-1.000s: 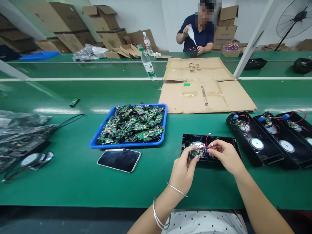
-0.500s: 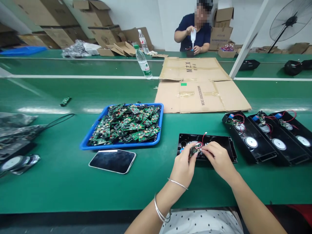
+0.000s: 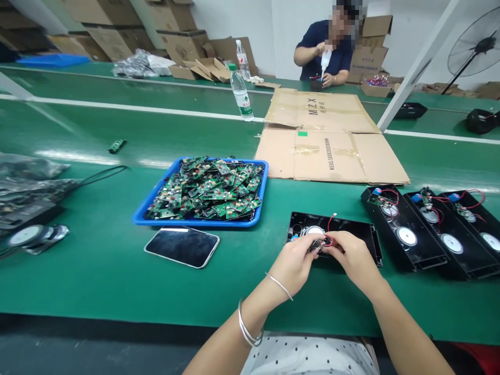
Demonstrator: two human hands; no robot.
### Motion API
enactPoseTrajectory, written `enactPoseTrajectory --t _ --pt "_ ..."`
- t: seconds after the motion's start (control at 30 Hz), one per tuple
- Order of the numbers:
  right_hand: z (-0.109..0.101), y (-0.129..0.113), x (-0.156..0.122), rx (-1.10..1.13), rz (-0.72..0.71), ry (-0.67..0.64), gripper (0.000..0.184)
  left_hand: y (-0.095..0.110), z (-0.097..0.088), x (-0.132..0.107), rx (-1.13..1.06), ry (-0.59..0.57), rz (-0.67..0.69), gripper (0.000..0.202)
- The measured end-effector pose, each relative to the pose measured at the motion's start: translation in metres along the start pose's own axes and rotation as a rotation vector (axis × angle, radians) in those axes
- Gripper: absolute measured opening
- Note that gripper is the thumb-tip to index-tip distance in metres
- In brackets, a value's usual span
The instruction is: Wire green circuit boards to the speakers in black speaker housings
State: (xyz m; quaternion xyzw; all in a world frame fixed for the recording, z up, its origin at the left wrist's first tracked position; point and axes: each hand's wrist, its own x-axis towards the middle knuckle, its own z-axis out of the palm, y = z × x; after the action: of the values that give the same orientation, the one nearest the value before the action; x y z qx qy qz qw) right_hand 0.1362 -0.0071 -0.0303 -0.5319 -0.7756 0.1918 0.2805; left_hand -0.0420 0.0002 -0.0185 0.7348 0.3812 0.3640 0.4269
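The circuit board sat tilted above the left part of a black casing, just in front of a white-faced speaker; the left hand was closed in a pinch on it, thumb against fingers; the right hand was nearly closed too, its fingertips drawn together at a red wire beside the board, though whether they had hold of a plug could not be told. The flattened cardboard beyond carried the plainest writing, "MZX" over smaller characters, and "MEAS:" with figures ending in "MM", both running sideways; a bottle with a green cap bore a green and white label too small to read; a second bottle behind it had a red and white one. The table was a smooth, glossy green; on it lay a blue tray heaped with boards, a phone with a dark screen, and, to the right, three more casings; across the room a co-worker in dark blue held a white squeeze bottle, cartons stood against pale walls, and a large fan stood at the right.
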Motion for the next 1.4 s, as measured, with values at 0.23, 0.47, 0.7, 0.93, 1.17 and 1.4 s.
enactPoseTrajectory --t 0.23,0.47,0.7,0.93,1.17,1.4 --pt "0.004 0.0 0.002 0.017 -0.004 0.025 0.026 0.002 -0.003 0.003 -0.192 -0.007 -0.137 0.026" --pt "0.002 0.001 0.009 -0.007 0.157 0.081 0.038 0.006 -0.005 0.005 -0.369 0.133 -0.351 0.023" --pt "0.001 0.01 0.0 0.416 0.401 0.32 0.026 -0.001 0.01 0.004 -0.18 0.207 -0.325 0.025" --pt "0.007 0.002 -0.01 0.248 0.195 0.373 0.011 -0.005 0.021 0.0 0.163 0.283 -0.107 0.024" --pt "0.009 0.0 -0.01 0.158 0.01 0.273 0.011 -0.002 0.019 -0.001 0.246 0.271 -0.075 0.025" --pt "0.008 0.0 -0.008 0.104 -0.039 0.276 0.013 -0.001 0.019 -0.001 0.253 0.247 -0.057 0.027"
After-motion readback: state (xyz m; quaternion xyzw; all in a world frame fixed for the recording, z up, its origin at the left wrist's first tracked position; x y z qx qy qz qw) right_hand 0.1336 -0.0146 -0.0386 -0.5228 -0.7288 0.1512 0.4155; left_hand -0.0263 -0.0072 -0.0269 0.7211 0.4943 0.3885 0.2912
